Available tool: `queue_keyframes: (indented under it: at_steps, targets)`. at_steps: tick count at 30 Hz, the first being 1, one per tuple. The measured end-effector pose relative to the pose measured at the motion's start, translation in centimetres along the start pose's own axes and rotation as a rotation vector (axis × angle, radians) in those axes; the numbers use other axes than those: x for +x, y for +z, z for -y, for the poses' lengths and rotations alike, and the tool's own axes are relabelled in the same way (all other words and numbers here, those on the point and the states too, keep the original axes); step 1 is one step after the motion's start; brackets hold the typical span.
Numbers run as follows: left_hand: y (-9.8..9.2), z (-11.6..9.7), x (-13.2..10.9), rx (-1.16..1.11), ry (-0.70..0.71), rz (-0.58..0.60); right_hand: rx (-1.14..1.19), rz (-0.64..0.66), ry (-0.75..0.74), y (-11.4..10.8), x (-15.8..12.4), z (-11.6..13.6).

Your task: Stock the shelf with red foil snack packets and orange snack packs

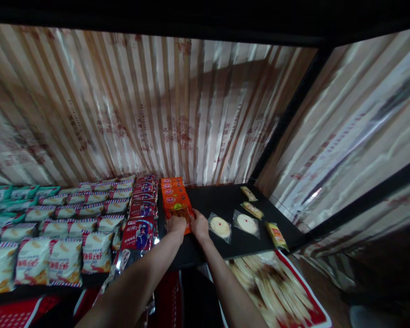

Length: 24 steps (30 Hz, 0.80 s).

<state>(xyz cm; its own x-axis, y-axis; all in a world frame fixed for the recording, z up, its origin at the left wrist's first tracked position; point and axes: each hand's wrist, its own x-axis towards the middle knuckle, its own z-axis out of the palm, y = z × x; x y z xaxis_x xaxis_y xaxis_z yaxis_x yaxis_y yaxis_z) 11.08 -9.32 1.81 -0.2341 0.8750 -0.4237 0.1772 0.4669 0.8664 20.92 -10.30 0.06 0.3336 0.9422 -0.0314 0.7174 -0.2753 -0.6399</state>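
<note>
On the black shelf (198,196), a column of overlapping orange snack packets (172,187) runs from the back curtain forward. The frontmost orange packet (180,208) has a window showing brown strips inside. My left hand (176,224) lies on its lower front with fingers curled over it. At its lower right corner, my right hand (199,225) pinches the edge between thumb and fingers. Dark red packets (140,234) overlap in a row just left of my hands. Two round white cakes in clear wrappers, a nearer one (220,226) and another (246,224), lie to the right.
Several rows of white chip bags (64,260) fill the left side, with green-edged bags (17,191) farther left. Small yellow packets (276,236) lie at the shelf's right end. Below the front edge hangs a printed food picture (276,289). A striped curtain (198,109) closes the back.
</note>
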Motion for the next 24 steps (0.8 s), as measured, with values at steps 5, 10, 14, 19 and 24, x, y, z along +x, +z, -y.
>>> queue_keyframes:
  at_steps: [5,10,14,19,24]
  targets:
    - [0.4,-0.9,0.6,0.151,-0.050,-0.074,-0.041,0.017,0.007,-0.1,0.8,0.3]
    - [0.6,-0.8,0.8,0.204,-0.021,-0.081,-0.082,0.025,0.024,0.2,0.8,0.2]
    - [0.5,-0.5,0.7,0.263,-0.027,-0.090,-0.111,0.022,0.019,0.6,0.4,0.0]
    - [0.6,-0.7,0.1,0.358,-0.054,-0.093,-0.158,-0.039,-0.025,1.1,0.2,-0.3]
    - [0.6,-0.9,-0.5,0.444,-0.070,-0.100,-0.182,-0.051,-0.026,1.3,0.2,-0.4]
